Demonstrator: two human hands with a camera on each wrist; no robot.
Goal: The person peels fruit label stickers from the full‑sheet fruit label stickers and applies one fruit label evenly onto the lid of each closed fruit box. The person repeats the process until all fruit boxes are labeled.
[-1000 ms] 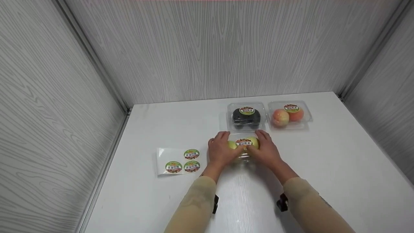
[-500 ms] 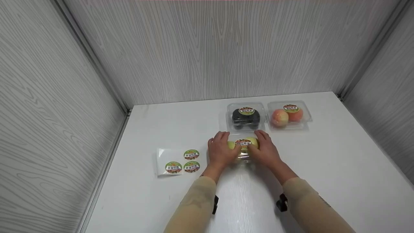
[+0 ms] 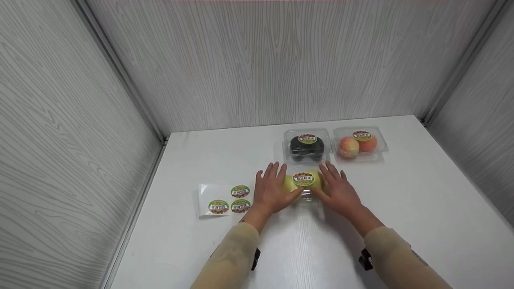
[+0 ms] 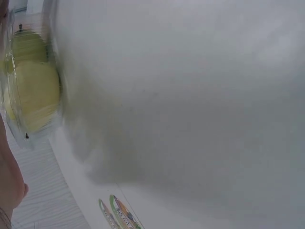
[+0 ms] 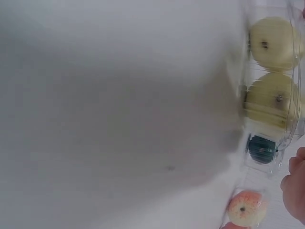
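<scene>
A clear plastic clamshell box [image 3: 307, 194] with yellow-green round fruit [image 4: 34, 90] in it sits mid-table. An oval fruit-print sticker [image 3: 304, 179] lies on its lid. On the box's left is my left hand [image 3: 271, 192], fingers straight and spread, thumb toward the front of the lid. The right hand [image 3: 340, 192] mirrors it on the other side, fingers also extended. Neither hand grips the box. In the right wrist view the fruit [image 5: 272, 98] shows through the clear wall, with part of the hand [image 5: 295, 186] at the edge.
Behind stand two stickered clear boxes: one with dark fruit [image 3: 306, 148], one with peach-coloured fruit [image 3: 348, 147]. Left of the hands lies a backing sheet [image 3: 212, 192] bearing three oval stickers [image 3: 219, 207]. Wood-grain panels [image 3: 257, 60] enclose the white table [image 3: 192, 156] at back and sides.
Both hands have loosened from around the box: their fingers have straightened and the hands have moved slightly apart, uncovering more of the sticker. The box stays in place.
</scene>
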